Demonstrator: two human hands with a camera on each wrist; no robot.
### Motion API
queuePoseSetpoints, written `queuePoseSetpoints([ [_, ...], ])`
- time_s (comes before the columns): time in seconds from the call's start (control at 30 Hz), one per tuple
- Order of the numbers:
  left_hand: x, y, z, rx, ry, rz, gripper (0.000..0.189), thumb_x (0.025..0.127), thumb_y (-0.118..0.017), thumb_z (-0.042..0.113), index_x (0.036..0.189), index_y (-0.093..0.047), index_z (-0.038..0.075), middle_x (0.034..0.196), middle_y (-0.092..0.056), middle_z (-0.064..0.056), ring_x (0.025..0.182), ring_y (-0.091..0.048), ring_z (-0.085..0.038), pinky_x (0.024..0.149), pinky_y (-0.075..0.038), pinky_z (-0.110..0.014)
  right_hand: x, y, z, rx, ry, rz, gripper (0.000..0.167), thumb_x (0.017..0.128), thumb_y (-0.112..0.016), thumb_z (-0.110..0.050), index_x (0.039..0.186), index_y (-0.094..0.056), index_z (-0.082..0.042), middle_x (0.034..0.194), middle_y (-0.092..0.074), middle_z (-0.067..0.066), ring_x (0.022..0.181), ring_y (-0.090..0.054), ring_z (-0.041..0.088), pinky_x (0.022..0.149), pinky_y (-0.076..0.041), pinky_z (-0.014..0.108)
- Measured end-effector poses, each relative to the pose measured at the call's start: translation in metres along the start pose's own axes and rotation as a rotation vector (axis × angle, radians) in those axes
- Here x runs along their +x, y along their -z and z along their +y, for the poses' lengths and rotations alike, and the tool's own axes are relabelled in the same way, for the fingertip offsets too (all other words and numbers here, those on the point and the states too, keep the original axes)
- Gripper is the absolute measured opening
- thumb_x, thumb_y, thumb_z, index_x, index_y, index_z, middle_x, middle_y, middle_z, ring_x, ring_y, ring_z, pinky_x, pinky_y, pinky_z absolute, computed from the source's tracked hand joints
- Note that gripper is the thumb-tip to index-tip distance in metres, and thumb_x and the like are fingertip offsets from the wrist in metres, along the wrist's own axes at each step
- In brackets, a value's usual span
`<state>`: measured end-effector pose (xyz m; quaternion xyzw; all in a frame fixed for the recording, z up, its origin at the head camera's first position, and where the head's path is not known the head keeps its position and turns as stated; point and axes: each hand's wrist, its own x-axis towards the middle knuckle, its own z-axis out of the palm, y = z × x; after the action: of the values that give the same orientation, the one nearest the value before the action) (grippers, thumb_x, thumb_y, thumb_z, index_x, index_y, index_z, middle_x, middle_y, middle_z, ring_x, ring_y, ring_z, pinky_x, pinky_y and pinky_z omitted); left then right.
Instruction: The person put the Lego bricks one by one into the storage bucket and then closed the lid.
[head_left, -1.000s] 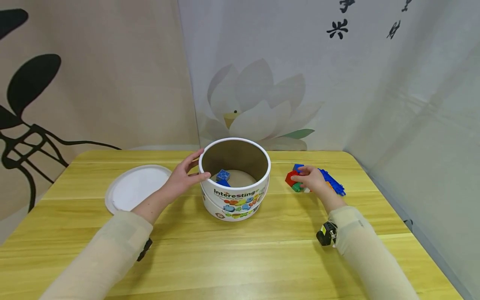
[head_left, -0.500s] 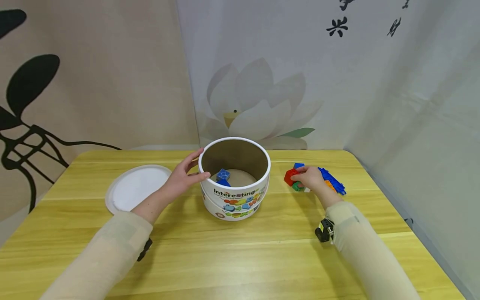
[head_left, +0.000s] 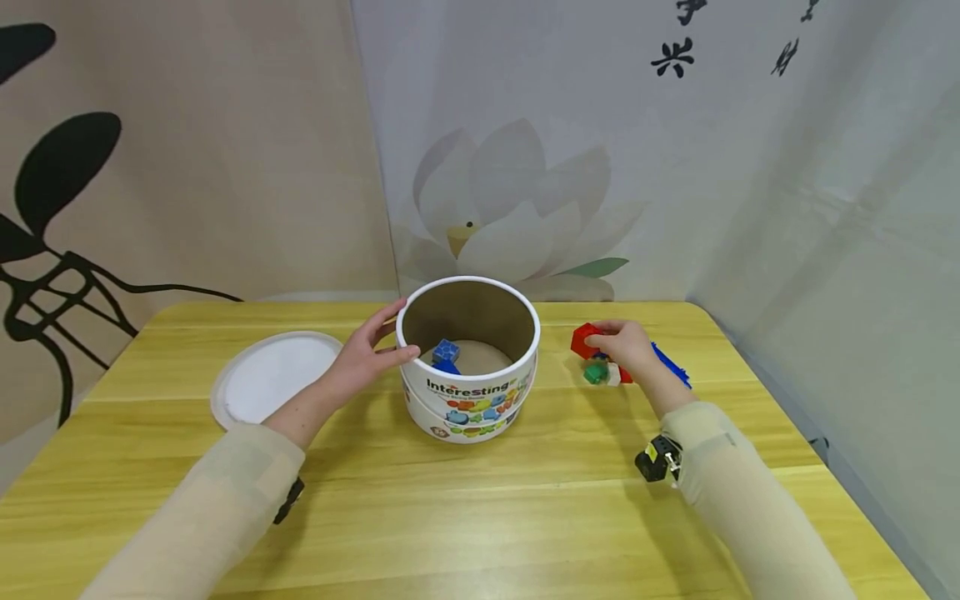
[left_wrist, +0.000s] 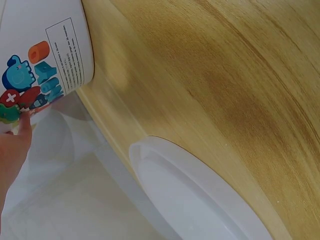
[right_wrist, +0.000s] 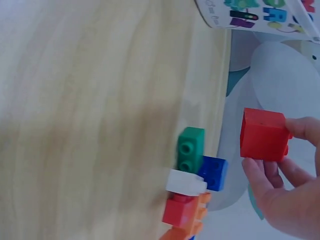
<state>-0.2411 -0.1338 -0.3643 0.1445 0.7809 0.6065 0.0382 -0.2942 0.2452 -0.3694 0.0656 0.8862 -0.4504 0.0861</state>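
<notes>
My left hand (head_left: pixel 367 354) rests on the left side of a white bucket (head_left: pixel 471 412), its thumb and fingers spread along the rim. Blue blocks (head_left: pixel 446 354) lie inside the bucket. To the right, my right hand (head_left: pixel 624 343) pinches a red building block (right_wrist: pixel 264 135) between thumb and fingers, raised over the other blocks. Below it on the table sit a green block (right_wrist: pixel 191 150), a blue block (right_wrist: pixel 213 173), a white block (right_wrist: pixel 186 182), a smaller red block (right_wrist: pixel 179 209) and orange pieces (right_wrist: pixel 199 216).
A round white lid (head_left: pixel 273 375) lies on the wooden table (head_left: pixel 480 517) left of the bucket. A long blue piece (head_left: pixel 671 365) shows beyond my right wrist. A printed curtain (head_left: pixel 517 150) hangs behind the table.
My right hand has lifted the red block up and away from the pile, uncovering the green and white blocks. My left hand and the bucket stay where they were.
</notes>
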Motion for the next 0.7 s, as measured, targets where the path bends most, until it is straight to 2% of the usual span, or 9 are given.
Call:
queuePoseSetpoints([
  [0.23,0.000,-0.001,-0.001,-0.002,0.002,0.002,0.074,0.088,-0.062,0.011,0.149,-0.021,0.011,0.154,-0.022,-0.014,0.139,-0.027,-0.036,0.107,-0.036,-0.049,-0.007,0.011,-0.012,0.038,-0.003,-0.002,0.050,0.092,-0.054,-0.020,0.137,-0.043,0.001,0.138,-0.044,0.024,0.120,-0.045,0.036,0.106,-0.040,0.046],
  [0.47,-0.001,0.000,-0.001,-0.003,0.002,-0.001,0.073,0.088,-0.062,0.011,0.149,-0.021,0.010,0.154,-0.022,-0.015,0.139,-0.028,-0.035,0.107,-0.035,-0.049,-0.011,0.019,-0.021,-0.005,0.044,0.024,0.050,0.092,-0.054,-0.022,0.135,-0.045,0.002,0.135,-0.047,0.025,0.117,-0.049,0.038,0.106,-0.041,0.045],
  [0.7,0.000,-0.001,-0.001,0.001,0.009,0.000,0.074,0.088,-0.063,0.012,0.150,-0.021,0.011,0.154,-0.022,-0.015,0.139,-0.028,-0.036,0.106,-0.037,-0.049,-0.017,0.027,-0.033,-0.002,0.070,0.004,0.050,0.093,-0.054,-0.024,0.135,-0.044,0.001,0.135,-0.048,0.024,0.120,-0.049,0.039,0.108,-0.037,0.049],
])
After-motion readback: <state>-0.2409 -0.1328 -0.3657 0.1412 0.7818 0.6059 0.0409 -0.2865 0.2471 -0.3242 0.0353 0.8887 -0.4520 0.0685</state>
